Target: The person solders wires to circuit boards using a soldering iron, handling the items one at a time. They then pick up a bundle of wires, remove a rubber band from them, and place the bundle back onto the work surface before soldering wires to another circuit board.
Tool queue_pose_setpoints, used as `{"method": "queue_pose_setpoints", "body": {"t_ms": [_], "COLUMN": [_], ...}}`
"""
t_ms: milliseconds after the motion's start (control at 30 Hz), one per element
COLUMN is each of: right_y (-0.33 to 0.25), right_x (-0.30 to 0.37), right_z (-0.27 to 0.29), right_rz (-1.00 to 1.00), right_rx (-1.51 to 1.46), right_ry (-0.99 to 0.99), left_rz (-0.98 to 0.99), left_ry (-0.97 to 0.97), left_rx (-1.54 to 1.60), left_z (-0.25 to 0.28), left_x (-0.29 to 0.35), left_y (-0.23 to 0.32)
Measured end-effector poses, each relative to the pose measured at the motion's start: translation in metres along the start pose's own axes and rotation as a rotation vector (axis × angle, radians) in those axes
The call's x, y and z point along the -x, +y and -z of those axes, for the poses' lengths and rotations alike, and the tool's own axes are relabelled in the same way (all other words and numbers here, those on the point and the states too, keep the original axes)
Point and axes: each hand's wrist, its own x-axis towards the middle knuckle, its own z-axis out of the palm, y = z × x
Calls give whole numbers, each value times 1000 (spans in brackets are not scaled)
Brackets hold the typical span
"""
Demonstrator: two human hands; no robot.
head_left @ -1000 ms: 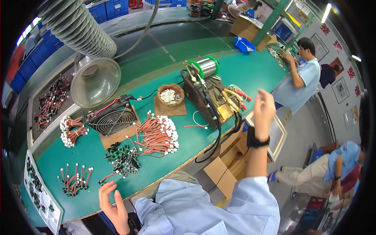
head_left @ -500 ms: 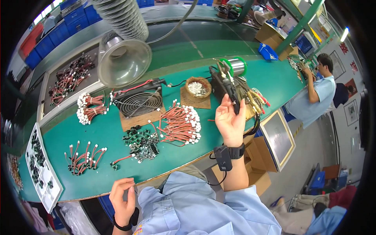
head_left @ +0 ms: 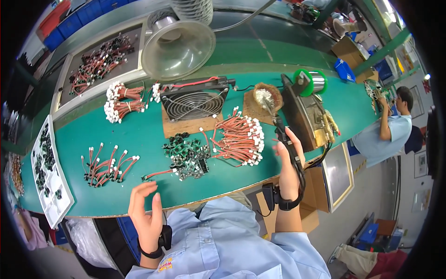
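Note:
My right hand (head_left: 289,176) is wrapped round the black handle of a soldering iron (head_left: 291,148), its cable trailing along the wrist. The iron's tip reaches into a brown bowl (head_left: 278,96) of whitish bits, which stands on a piece of board. At the table's front edge my left hand (head_left: 147,215) hovers with fingers apart, holding nothing. Just beyond its fingers lies a small board with a red-black wire (head_left: 160,173). A heap of little green circuit boards (head_left: 188,157) sits between the hands, beside a bundle of red-black wires with white plugs (head_left: 239,138).
A black fan (head_left: 195,105) stands behind the heap, below an extraction hood (head_left: 179,51). A dark box-shaped holder (head_left: 302,109) and a green solder spool (head_left: 304,83) are at right. Wired boards (head_left: 109,167) and a white tray (head_left: 55,207) lie left. A co-worker (head_left: 385,135) sits far right.
My right hand, open by the holder before, now grips the soldering iron, its tip in the bowl. My left hand has risen slightly toward the table. The whole view has shifted.

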Motion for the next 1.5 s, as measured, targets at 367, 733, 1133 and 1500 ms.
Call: {"method": "queue_pose_setpoints", "body": {"t_ms": [367,733,1133,1500], "right_y": [31,39,41,46], "right_x": [33,13,32,44], "right_z": [-18,-11,2,-6], "right_rz": [352,627,599,589], "right_rx": [224,537,300,293], "right_ry": [-86,-376,-469,-264], "left_rz": [-326,-465,-453,-371], "left_ry": [-296,-405,-353,-295], "left_rx": [-228,-406,-382,-256], "left_z": [-68,-129,-100,-75], "left_x": [-22,-37,-7,13], "left_y": [38,45,31,26]}}
